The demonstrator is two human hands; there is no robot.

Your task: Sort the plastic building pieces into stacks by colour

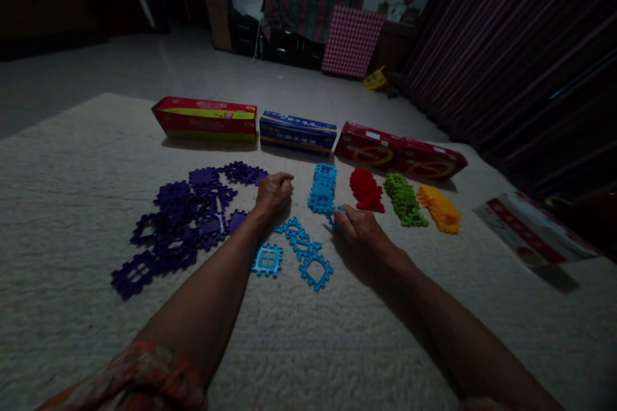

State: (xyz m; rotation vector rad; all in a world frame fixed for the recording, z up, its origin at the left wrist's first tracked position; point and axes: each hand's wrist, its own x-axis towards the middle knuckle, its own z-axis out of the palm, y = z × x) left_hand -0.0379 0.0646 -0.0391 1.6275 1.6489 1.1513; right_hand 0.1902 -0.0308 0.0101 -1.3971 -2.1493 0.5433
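My right hand [359,228] is closed on a light-blue interlocking plastic tile [333,217], at the near end of a row of overlapping light-blue tiles [322,187]. My left hand [276,192] is curled beside the right edge of the purple tiles [243,172]; whether it holds anything is hidden. Between my forearms lie loose light-blue tiles: a window-shaped one [268,259], one with a large rounded opening [315,270] and overlapping ones [296,234]. A large heap of purple tiles [176,237] spreads out on the left.
Rows of red tiles [366,190], green tiles [403,199] and yellow tiles [439,208] lie on the right of the pale quilted mat [289,347]. Behind stand a red-yellow box [207,119], a blue box [297,133] and dark red boxes [400,151]. A white-red box [535,231] sits far right.
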